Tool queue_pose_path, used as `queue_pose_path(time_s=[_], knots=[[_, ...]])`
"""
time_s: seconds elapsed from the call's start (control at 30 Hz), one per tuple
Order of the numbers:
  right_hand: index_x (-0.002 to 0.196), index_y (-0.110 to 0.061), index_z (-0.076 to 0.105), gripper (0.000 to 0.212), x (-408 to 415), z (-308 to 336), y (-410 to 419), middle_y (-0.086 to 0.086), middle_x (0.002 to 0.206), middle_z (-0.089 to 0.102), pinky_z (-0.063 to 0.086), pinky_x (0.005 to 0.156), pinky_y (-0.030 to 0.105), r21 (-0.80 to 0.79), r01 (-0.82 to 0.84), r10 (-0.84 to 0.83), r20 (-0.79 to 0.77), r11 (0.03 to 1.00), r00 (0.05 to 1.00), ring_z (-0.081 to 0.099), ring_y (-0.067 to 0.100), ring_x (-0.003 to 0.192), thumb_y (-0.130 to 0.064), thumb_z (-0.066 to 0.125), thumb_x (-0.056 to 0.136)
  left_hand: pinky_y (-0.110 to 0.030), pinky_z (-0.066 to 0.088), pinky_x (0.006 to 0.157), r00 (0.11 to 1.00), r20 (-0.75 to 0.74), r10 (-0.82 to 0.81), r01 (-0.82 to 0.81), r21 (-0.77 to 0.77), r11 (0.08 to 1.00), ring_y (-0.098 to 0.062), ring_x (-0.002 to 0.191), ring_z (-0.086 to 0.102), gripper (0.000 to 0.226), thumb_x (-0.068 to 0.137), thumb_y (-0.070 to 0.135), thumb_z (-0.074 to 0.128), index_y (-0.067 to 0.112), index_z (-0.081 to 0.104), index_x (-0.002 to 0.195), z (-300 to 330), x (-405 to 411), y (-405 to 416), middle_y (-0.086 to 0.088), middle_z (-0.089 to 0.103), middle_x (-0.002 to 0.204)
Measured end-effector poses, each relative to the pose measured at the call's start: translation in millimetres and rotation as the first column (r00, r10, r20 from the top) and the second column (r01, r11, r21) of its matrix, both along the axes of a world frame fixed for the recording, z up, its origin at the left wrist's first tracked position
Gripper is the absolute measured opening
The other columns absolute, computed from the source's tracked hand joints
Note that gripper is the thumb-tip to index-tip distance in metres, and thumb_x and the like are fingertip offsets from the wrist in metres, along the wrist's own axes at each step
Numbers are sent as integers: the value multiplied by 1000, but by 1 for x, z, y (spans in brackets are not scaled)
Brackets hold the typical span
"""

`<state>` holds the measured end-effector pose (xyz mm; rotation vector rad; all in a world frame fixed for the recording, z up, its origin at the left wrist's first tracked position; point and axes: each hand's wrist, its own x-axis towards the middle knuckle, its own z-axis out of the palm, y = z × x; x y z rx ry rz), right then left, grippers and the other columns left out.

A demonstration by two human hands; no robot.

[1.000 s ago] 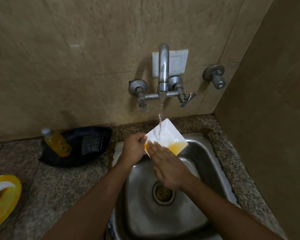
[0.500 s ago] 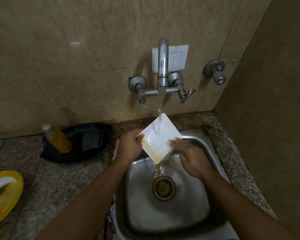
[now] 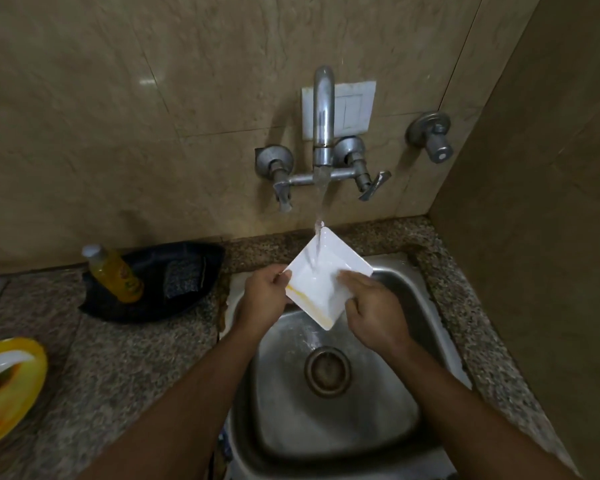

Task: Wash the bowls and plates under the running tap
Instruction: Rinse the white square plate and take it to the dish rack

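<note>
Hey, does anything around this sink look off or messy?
Mostly normal. The white square plate keeps an orange streak along its lower edge, and the yellow plate on the counter is smeared with orange residue.

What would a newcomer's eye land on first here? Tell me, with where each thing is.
First the white square plate, tilted over the steel sink at centre, gripped by the left hand and the right hand while water from the wall tap runs down it; yellow residue clings to its lower edge. Next, the yellow bottle in a dark tray on the counter to the left.
</note>
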<state>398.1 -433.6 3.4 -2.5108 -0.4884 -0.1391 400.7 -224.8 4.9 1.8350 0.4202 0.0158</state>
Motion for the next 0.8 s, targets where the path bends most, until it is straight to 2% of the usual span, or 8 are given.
queue_pose_path(time_s=[0.1, 0.17, 0.27, 0.37, 0.5, 0.6, 0.67, 0.8], knots=[[151, -7, 30, 66, 8, 1, 20, 11, 159, 26, 15, 119, 34, -229, -126, 118, -47, 965, 992, 23, 25, 148, -32, 34, 91, -44, 61, 72, 999, -43, -7, 1, -151, 989, -31, 86, 70, 18, 98, 8, 53, 9, 71, 95, 7, 10, -15, -14, 72, 91], [154, -6, 21, 66, 5, 0, 36, 11, 162, 16, 11, 122, 37, -231, -242, 241, -31, 942, 970, 14, 25, 150, -34, 27, 94, -46, 61, 72, 998, -60, -11, 0, -188, 982, -33, 85, 69, 23, 97, 5, 52, 12, 71, 86, 11, 18, -20, -18, 71, 92], [155, -12, 20, 70, -1, -2, 31, 7, 162, 20, 7, 121, 30, -253, -399, 402, -42, 881, 915, 18, 17, 148, -28, 41, 90, -49, 61, 72, 996, -89, 18, -32, -161, 986, -37, 85, 70, 27, 95, 7, 52, 16, 73, 80, 8, 28, -15, -17, 72, 89], [155, -14, 20, 71, 9, -4, 14, 6, 162, 18, 5, 121, 34, -402, -288, 326, 29, 869, 945, 17, 19, 149, -34, 35, 89, -40, 61, 67, 994, -105, 7, -31, -229, 973, -31, 86, 68, 21, 99, 4, 50, 8, 69, 90, 10, 26, -22, -18, 69, 97], [156, -14, 16, 69, 8, 1, 37, 5, 163, 15, -3, 118, 24, -253, -299, 300, -38, 920, 953, 14, 17, 150, -33, 34, 92, -52, 60, 73, 990, -131, 47, -76, -224, 972, -38, 85, 70, 31, 95, 3, 51, 14, 73, 76, 9, 32, -25, -19, 72, 89], [154, -19, 25, 67, 5, -5, 17, 1, 160, 24, 9, 122, 34, -310, -407, 423, -18, 859, 906, 19, 16, 148, -27, 40, 90, -47, 61, 73, 987, -150, 59, -90, -210, 974, -34, 88, 70, 21, 97, 8, 52, 6, 73, 101, 9, 32, -16, -19, 72, 100], [148, -21, 41, 64, 14, -10, -3, 4, 157, 34, 19, 120, 46, -337, -318, 354, 48, 886, 934, 25, 23, 146, -30, 35, 84, -41, 61, 70, 986, -161, 38, -75, -231, 970, -31, 90, 69, 22, 99, 6, 51, 0, 68, 110, 10, 28, -15, -19, 71, 105], [135, -19, 53, 56, 32, 6, -12, 8, 143, 47, 38, 109, 46, -44, 146, -139, 131, 988, 982, 39, 29, 134, -19, 50, 79, -34, 60, 61, 986, -167, -9, -28, -216, 976, -27, 86, 68, 21, 98, 5, 51, -1, 67, 110, 14, 25, -18, -18, 69, 103]])
